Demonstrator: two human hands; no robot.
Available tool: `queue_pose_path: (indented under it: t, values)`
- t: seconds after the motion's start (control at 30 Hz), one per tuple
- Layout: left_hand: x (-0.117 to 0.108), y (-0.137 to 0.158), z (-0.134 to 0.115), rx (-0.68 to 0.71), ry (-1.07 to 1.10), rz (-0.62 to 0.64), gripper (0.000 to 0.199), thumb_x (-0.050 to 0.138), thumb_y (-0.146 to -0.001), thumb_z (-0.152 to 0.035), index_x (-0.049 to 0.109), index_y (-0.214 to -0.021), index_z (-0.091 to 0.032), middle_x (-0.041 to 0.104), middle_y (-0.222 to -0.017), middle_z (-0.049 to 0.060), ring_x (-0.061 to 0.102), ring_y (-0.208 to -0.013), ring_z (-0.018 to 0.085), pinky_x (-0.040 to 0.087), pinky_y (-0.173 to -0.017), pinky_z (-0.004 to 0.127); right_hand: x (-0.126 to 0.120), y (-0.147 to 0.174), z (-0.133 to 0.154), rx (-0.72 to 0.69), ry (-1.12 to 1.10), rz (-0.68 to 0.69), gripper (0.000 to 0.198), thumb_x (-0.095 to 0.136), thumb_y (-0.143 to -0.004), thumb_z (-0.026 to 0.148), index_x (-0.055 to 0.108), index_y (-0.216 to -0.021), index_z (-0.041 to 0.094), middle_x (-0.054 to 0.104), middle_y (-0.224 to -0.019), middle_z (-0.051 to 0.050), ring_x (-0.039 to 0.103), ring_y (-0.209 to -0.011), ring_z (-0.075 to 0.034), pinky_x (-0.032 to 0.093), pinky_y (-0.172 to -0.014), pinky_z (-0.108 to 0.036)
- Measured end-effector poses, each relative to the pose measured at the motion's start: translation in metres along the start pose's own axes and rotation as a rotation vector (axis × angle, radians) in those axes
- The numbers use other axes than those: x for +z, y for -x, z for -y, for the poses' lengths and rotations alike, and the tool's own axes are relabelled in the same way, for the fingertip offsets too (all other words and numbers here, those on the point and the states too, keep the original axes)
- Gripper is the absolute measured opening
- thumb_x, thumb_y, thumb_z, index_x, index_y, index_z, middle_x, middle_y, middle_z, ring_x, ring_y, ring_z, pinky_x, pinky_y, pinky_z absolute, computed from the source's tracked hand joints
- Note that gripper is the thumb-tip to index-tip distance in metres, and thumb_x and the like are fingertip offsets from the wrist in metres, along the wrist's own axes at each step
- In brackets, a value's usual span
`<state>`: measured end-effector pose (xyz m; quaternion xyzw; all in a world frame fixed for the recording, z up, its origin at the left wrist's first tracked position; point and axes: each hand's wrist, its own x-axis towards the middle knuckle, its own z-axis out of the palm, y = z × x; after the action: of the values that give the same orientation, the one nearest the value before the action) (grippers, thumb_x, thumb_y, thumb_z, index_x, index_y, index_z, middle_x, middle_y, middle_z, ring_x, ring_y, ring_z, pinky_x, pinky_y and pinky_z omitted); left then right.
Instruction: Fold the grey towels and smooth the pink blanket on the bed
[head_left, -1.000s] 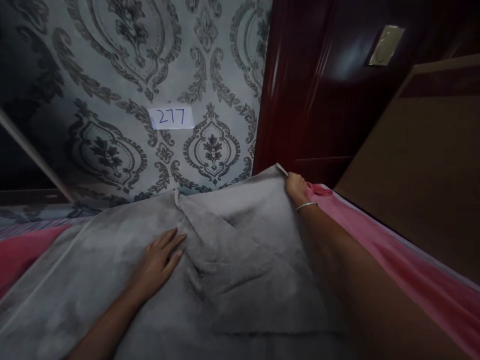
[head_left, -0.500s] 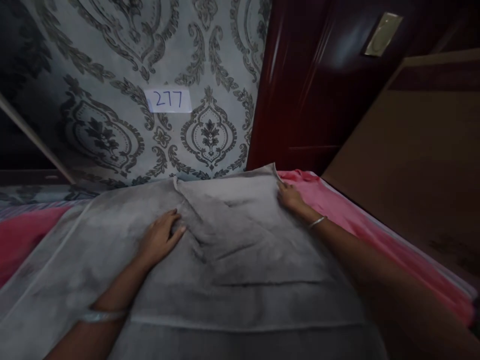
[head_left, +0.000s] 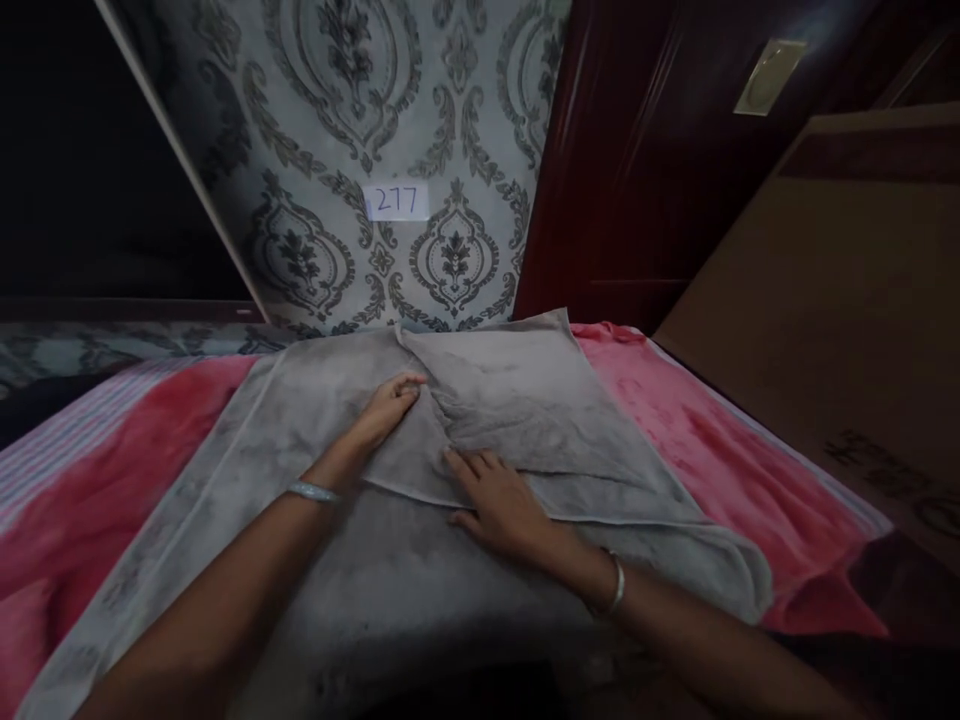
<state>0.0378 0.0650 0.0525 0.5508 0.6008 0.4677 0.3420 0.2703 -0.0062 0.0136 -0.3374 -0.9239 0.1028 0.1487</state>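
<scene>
A grey, plush-looking blanket point(head_left: 345, 560) lies spread in front of me, with one part folded over and creased in the middle. My left hand point(head_left: 390, 408) pinches a raised crease of it near the centre, thumb and fingers closed together. Nearer to me and to the right, my right hand point(head_left: 504, 505) rests flat on the folded layer with fingers apart. The blanket's far right corner points up beside the wall.
Pink and red bedding point(head_left: 660, 400) shows under the blanket on both sides, with a striped cloth point(head_left: 97, 415) at the left. Behind are a patterned wall with a "277" paper point(head_left: 397, 201) and a dark red door point(head_left: 630, 150). A large cardboard box point(head_left: 847, 280) stands at the right.
My right hand has left the blanket's far right edge and come down to its middle. My left hand has moved right and closed on a crease. The view has shifted left.
</scene>
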Motion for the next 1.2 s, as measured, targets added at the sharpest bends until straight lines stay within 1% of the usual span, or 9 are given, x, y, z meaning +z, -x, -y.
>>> queue_pose_path:
  t: [0.2,0.4,0.47,0.57,0.67,0.8,0.93,1.0,1.2]
  values:
    - [0.002,-0.010,-0.034,0.254,0.122,0.132,0.057,0.064,-0.078,-0.048,0.060,-0.126,-0.018,0.071,-0.092,0.005,0.066,-0.078,0.018,0.053,-0.072,0.030,-0.024,-0.075,-0.055,0.143,-0.302,-0.116,0.041,0.050,-0.084,0.010,0.069,-0.118,0.022,0.075,-0.088,-0.006,0.069,-0.084,-0.022,0.054,-0.077,-0.032]
    - [-0.015,-0.037,0.036,0.264,-0.283,-0.341,0.037,0.054,-0.082,-0.044,0.068,-0.108,-0.021,0.073,-0.102,0.009,0.067,-0.092,0.025,0.055,-0.079,0.038,-0.154,-0.114,-0.176,0.521,-0.465,-0.538,0.033,0.040,-0.090,0.024,0.071,-0.101,0.016,0.059,-0.059,0.001,0.049,-0.048,-0.014,0.043,-0.050,-0.026]
    - [-0.014,-0.038,0.058,0.309,-0.372,-0.404,0.032,0.049,-0.085,-0.040,0.069,-0.102,-0.021,0.072,-0.101,0.009,0.067,-0.092,0.025,0.056,-0.079,0.038,-0.144,-0.099,-0.163,0.420,-0.477,-0.455,0.028,0.048,-0.088,0.031,0.072,-0.098,0.019,0.062,-0.061,0.000,0.052,-0.048,-0.014,0.045,-0.050,-0.026]
    - [-0.011,-0.036,0.070,0.353,-0.437,-0.379,0.029,0.049,-0.084,-0.039,0.069,-0.096,-0.022,0.072,-0.098,0.008,0.067,-0.094,0.025,0.056,-0.086,0.041,-0.066,-0.055,-0.102,-0.026,-0.354,0.016,0.042,0.062,-0.081,0.046,0.070,-0.121,0.036,0.077,-0.094,0.000,0.068,-0.069,-0.021,0.055,-0.061,-0.033]
    - [-0.014,-0.035,0.069,0.366,-0.436,-0.365,0.029,0.050,-0.084,-0.041,0.068,-0.096,-0.023,0.071,-0.100,0.008,0.066,-0.097,0.025,0.055,-0.090,0.041,0.008,-0.021,-0.055,-0.075,-0.117,0.099,0.078,0.060,-0.079,0.060,0.036,-0.152,0.056,0.073,-0.124,0.003,0.073,-0.088,-0.031,0.058,-0.062,-0.046]
    - [-0.022,-0.032,0.069,0.365,-0.447,-0.500,0.036,0.049,-0.087,-0.047,0.066,-0.105,-0.021,0.067,-0.111,0.010,0.064,-0.106,0.027,0.055,-0.093,0.043,-0.018,-0.051,-0.100,-0.218,-0.328,0.057,0.043,0.050,-0.090,0.037,0.068,-0.128,0.047,0.078,-0.108,0.006,0.074,-0.087,-0.021,0.059,-0.073,-0.034]
    - [-0.021,-0.033,0.076,0.407,-0.575,-0.562,0.046,0.045,-0.091,-0.048,0.062,-0.122,-0.019,0.063,-0.128,0.014,0.058,-0.123,0.030,0.050,-0.104,0.048,-0.135,-0.116,-0.225,0.219,-0.187,-0.430,0.041,0.048,-0.095,0.024,0.071,-0.128,0.026,0.076,-0.118,-0.006,0.069,-0.106,-0.024,0.052,-0.096,-0.038]
    - [-0.016,-0.034,0.080,0.430,-0.703,-0.454,0.053,0.044,-0.091,-0.049,0.059,-0.133,-0.019,0.059,-0.141,0.015,0.053,-0.134,0.031,0.045,-0.111,0.051,-0.169,-0.132,-0.281,0.511,0.069,-0.398,0.044,0.047,-0.095,0.018,0.069,-0.132,0.026,0.073,-0.125,-0.008,0.066,-0.115,-0.027,0.048,-0.100,-0.039]
    - [-0.009,-0.039,0.094,0.298,-1.054,-0.101,0.059,0.037,-0.096,-0.049,0.053,-0.148,-0.026,0.045,-0.159,0.009,0.037,-0.149,0.036,0.030,-0.118,0.064,-0.112,-0.127,-0.359,0.837,0.274,-0.124,0.046,0.040,-0.098,0.017,0.067,-0.135,0.022,0.069,-0.131,-0.013,0.065,-0.118,-0.025,0.047,-0.098,-0.034]
